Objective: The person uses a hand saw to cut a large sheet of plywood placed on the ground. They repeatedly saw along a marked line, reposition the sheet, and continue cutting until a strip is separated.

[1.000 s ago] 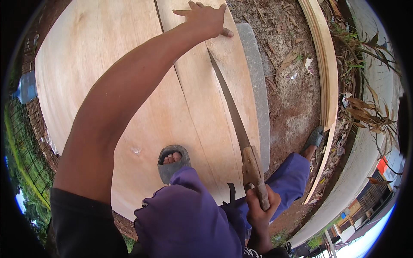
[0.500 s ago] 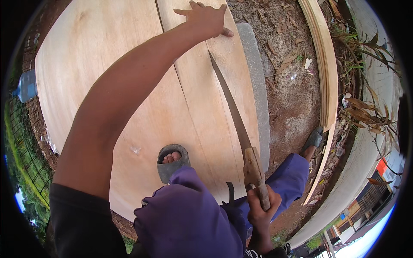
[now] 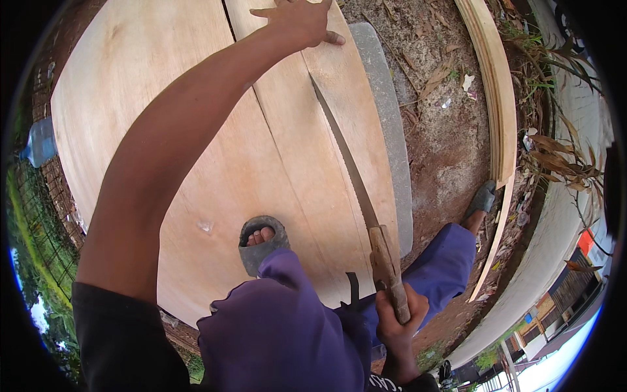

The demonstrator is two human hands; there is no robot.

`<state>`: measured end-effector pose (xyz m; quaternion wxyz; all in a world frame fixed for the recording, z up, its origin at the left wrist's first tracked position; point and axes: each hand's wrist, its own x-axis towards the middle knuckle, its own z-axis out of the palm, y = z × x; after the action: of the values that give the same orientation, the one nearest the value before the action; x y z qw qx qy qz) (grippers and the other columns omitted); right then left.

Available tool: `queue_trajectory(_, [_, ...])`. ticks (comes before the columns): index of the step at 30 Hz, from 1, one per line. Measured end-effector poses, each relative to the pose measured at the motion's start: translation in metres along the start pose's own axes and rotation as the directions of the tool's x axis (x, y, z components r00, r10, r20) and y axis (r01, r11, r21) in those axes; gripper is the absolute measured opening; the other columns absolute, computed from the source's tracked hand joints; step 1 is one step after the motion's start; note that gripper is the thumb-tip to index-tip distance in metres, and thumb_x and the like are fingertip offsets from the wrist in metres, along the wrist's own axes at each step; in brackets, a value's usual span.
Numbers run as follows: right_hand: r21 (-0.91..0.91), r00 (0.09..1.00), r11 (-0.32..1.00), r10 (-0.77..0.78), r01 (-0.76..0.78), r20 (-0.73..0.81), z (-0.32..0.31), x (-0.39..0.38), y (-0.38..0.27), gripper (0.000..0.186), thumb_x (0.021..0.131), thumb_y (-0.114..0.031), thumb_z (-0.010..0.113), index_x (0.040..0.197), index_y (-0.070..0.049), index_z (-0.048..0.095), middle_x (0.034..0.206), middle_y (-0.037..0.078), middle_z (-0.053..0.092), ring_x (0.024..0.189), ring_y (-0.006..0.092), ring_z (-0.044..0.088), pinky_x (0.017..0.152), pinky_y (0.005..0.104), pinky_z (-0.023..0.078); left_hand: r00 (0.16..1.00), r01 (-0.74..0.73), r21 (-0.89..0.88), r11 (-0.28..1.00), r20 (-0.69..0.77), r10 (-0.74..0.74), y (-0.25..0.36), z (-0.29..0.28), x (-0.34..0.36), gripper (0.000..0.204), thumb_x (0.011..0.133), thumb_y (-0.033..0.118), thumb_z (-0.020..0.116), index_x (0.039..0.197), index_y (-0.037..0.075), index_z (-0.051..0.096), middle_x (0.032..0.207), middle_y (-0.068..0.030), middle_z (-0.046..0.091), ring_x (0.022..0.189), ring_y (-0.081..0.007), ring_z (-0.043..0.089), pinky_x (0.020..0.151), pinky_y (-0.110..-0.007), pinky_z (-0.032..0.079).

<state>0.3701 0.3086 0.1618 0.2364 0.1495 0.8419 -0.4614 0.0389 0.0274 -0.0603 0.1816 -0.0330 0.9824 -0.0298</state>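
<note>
My left hand (image 3: 294, 23) is open, fingers spread, resting on the pale plywood sheet (image 3: 196, 242) near the top of the view. My right hand (image 3: 398, 313), low at the right, is closed round the wooden handle of a hand saw (image 3: 346, 159). The long toothed blade lies along the right-hand strip of the sheet, its tip at a cut below my left hand. A dark line runs lengthwise through the sheet left of the saw. My sandalled left foot (image 3: 258, 238) is on the plywood.
A grey slab (image 3: 388, 130) shows beneath the sheet's right edge. Stacked wooden strips (image 3: 493, 104) lie on littered dirt beside my right foot (image 3: 480, 202). A pale concrete wall edge (image 3: 575, 196) with dry plants is at the right, wire mesh (image 3: 49, 228) and a blue plastic jug (image 3: 40, 140) at the left.
The view has shifted slightly, so my left hand appears a little higher and further left. My right hand stays on the saw, which has moved very little.
</note>
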Motion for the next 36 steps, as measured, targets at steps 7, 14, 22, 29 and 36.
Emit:
queue_trajectory(7, [0.157, 0.998, 0.986, -0.056, 0.061, -0.039, 0.086, 0.138, -0.007, 0.033, 0.09, -0.006, 0.069, 0.066, -0.001, 0.046, 0.053, 0.004, 0.045, 0.054, 0.0041, 0.041, 0.047, 0.0315, 0.033, 0.99, 0.026, -0.165, 0.986, 0.14, -0.002, 0.008, -0.047, -0.019, 0.11, 0.075, 0.074, 0.076, 0.163, 0.029, 0.029, 0.16, -0.0287, 0.038, 0.148, -0.0526, 0.032, 0.104, -0.086, 0.029])
queue_trajectory(14, [0.008, 1.0, 1.0, -0.027, 0.027, -0.003, 0.006, 0.005, -0.002, 0.024, 0.086, -0.002, 0.07, 0.07, 0.001, 0.052, 0.056, 0.002, 0.048, 0.053, 0.0054, 0.045, 0.048, 0.0292, 0.034, 0.992, 0.038, -0.172, 0.984, 0.122, -0.017, 0.002, -0.045, -0.02, 0.11, 0.074, 0.073, 0.077, 0.163, 0.028, 0.031, 0.158, -0.0299, 0.04, 0.146, -0.0533, 0.035, 0.105, -0.085, 0.029])
queue_trajectory(22, [0.121, 0.996, 0.99, -0.059, 0.066, -0.063, 0.082, 0.141, 0.002, 0.03, 0.087, -0.005, 0.072, 0.067, 0.0, 0.05, 0.052, 0.008, 0.046, 0.053, 0.0049, 0.039, 0.045, 0.0327, 0.034, 0.994, 0.021, -0.158, 0.987, 0.109, -0.003, 0.025, -0.047, -0.022, 0.108, 0.075, 0.074, 0.076, 0.162, 0.027, 0.033, 0.157, -0.0283, 0.042, 0.146, -0.0537, 0.035, 0.106, -0.085, 0.028])
queue_trajectory(29, [0.006, 0.997, 0.997, -0.083, 0.083, 0.002, 0.011, 0.007, 0.011, 0.026, 0.083, -0.001, 0.073, 0.067, 0.0, 0.053, 0.054, 0.011, 0.055, 0.047, 0.0113, 0.057, 0.046, 0.0318, 0.042, 0.992, 0.042, -0.135, 0.99, 0.121, -0.025, 0.008, -0.04, -0.022, 0.107, 0.076, 0.075, 0.075, 0.162, 0.027, 0.034, 0.155, -0.0279, 0.044, 0.145, -0.0546, 0.035, 0.106, -0.086, 0.027])
queue_trajectory(36, [0.185, 0.999, 0.983, 0.016, -0.01, -0.033, 0.066, 0.104, 0.004, 0.028, 0.089, -0.007, 0.069, 0.068, 0.002, 0.052, 0.053, 0.012, 0.053, 0.051, 0.008, 0.048, 0.047, 0.0337, 0.04, 0.997, 0.001, -0.051, 0.999, 0.076, 0.003, 0.01, -0.035, -0.01, 0.107, 0.076, 0.079, 0.071, 0.163, 0.033, 0.029, 0.154, -0.0234, 0.047, 0.146, -0.0544, 0.034, 0.102, -0.09, 0.025])
